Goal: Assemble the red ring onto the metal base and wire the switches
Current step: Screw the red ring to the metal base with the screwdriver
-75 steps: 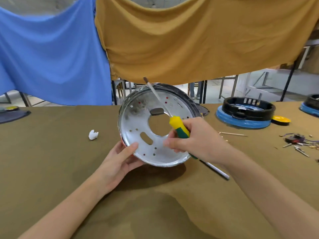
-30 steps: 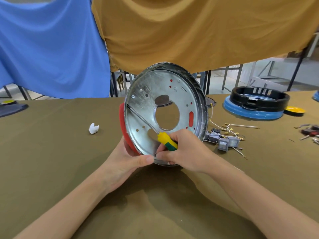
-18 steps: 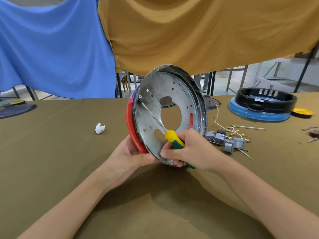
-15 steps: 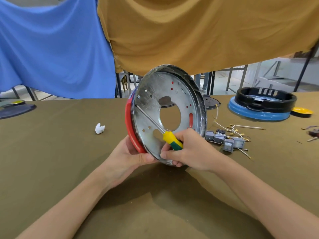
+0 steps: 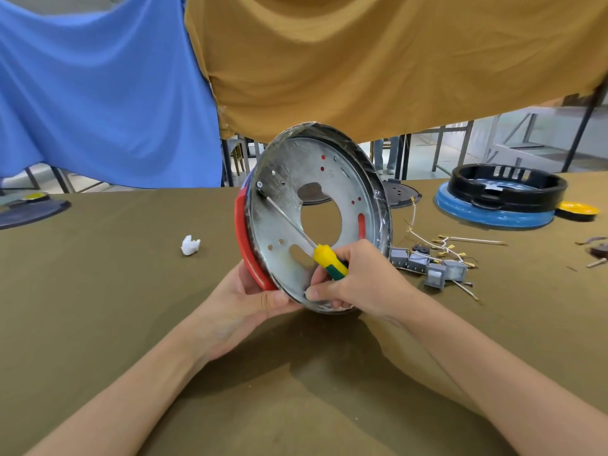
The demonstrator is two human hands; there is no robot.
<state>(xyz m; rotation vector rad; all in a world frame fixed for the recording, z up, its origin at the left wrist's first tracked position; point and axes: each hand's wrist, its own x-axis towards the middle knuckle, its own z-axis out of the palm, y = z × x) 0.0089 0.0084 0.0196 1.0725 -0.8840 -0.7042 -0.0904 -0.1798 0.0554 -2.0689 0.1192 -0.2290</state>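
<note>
The yellow-and-green screwdriver (image 5: 330, 265) is gripped in the right hand (image 5: 358, 279), fingers curled round its handle, and its shaft runs up and away from that hand to a screw (image 5: 259, 184) near the upper rim of the metal base (image 5: 332, 179). The base is stood on edge on the counter (image 5: 98, 291), and its lower rim is pinched by the left hand (image 5: 245, 302), thumb on the metal face, just beside the right hand. The red ring (image 5: 245, 248) is seated behind the base, on the side away from the right hand. The screw appears to be the step in hand: the tip is best kept square in the head and pressed along the shaft, while ring and base are clamped together so that the holes stay lined up. Beyond the right hand, the switches (image 5: 427, 266) and their wires (image 5: 460, 240) lie loose on the counter, apparently not yet wired.
</note>
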